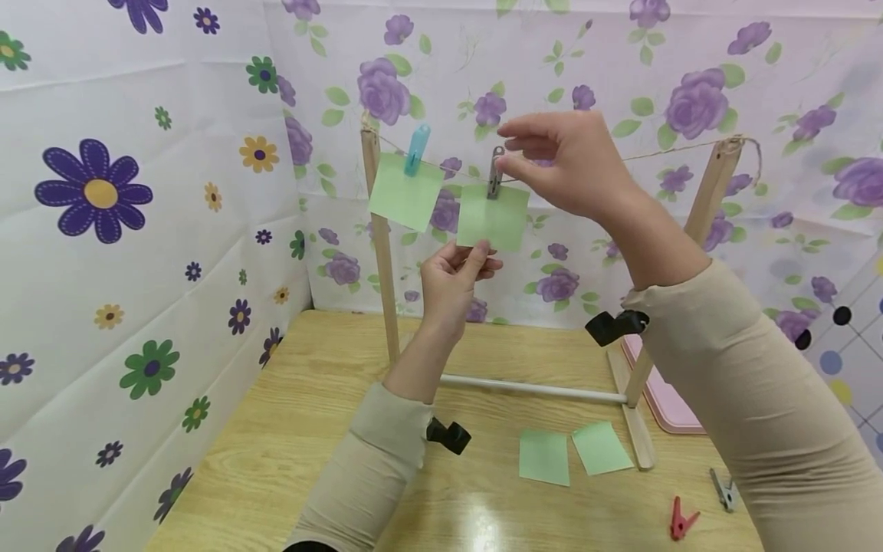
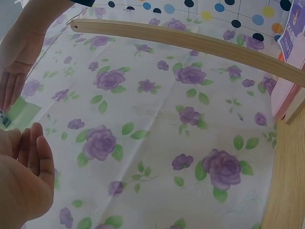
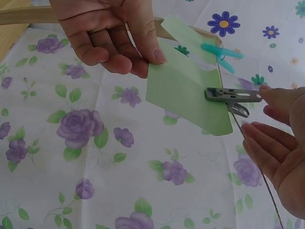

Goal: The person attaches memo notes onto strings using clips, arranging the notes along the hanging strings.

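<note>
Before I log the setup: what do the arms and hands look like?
Left sleeve and right sleeve: plain beige, wrinkled. A black fitting juts out near each cuff, left and right. Left hand, right hand: no gloves or rings visible.

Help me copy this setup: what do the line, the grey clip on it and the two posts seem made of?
Line: seemingly natural-fibre twine, matt and rough, given its tan colour and knotted ends.
Grey clip: probably moulded plastic with a dull sheen, judging by its even colour and slotted body; metal can't be ruled out.
Posts: apparently pale wood, smooth, with faint grain.
</note>
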The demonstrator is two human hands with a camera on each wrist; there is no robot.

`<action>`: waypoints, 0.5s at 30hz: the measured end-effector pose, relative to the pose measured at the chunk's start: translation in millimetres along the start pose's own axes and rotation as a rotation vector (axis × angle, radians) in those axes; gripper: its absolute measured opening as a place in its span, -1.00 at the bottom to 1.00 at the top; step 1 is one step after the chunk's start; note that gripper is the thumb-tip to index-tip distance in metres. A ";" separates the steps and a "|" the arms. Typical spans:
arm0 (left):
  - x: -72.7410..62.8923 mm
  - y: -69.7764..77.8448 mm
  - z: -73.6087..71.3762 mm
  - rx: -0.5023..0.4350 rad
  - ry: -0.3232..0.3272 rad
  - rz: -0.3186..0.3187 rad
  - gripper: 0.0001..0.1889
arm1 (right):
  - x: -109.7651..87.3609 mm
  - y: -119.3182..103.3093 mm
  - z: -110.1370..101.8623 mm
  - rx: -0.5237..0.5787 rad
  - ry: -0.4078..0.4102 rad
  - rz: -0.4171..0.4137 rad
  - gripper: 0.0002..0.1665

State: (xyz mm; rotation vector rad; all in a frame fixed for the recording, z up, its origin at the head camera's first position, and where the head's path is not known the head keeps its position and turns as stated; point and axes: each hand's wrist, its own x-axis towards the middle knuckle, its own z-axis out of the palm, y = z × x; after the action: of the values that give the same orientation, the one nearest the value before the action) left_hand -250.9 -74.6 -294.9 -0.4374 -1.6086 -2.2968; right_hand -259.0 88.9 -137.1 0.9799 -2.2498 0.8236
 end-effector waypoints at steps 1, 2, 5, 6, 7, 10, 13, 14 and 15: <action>0.0 0.6 0.5 0.002 0.002 -0.005 -0.79 | -0.8 -0.4 -0.7 -0.001 0.027 -0.019 -0.61; 0.1 1.0 1.0 0.005 0.004 -0.009 -0.80 | -1.5 -0.6 -0.9 0.003 0.063 -0.040 -0.61; 1.0 1.5 2.1 -0.002 0.006 -0.014 -0.81 | -5.5 -0.1 1.3 0.009 0.204 -0.171 -0.68; 1.5 1.5 2.5 -0.012 0.006 -0.014 -0.82 | -7.1 0.3 2.8 0.007 0.252 -0.230 -0.71; 2.0 1.3 2.7 -0.023 0.005 -0.014 -0.83 | -9.0 0.8 4.7 0.000 0.294 -0.287 -0.73; 3.8 -0.2 2.7 -0.063 0.001 -0.013 -0.84 | -17.1 1.9 12.8 -0.009 0.370 -0.434 -0.80; 4.9 -2.1 1.5 -0.087 0.006 -0.016 -0.85 | -29.6 2.9 24.0 0.020 0.398 -0.507 -0.81; 5.0 -2.6 1.1 -0.091 0.008 -0.017 -0.86 | -35.1 3.6 27.8 0.034 0.404 -0.513 -0.80; 5.1 -3.1 0.5 -0.094 0.010 -0.018 -0.86 | -41.1 4.7 31.5 0.049 0.411 -0.512 -0.80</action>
State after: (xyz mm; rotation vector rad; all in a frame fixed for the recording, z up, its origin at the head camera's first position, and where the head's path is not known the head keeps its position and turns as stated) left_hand -256.8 -73.4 -295.3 -0.4338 -1.5107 -2.3914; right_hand -246.0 87.3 -187.4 1.2104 -1.5445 0.7624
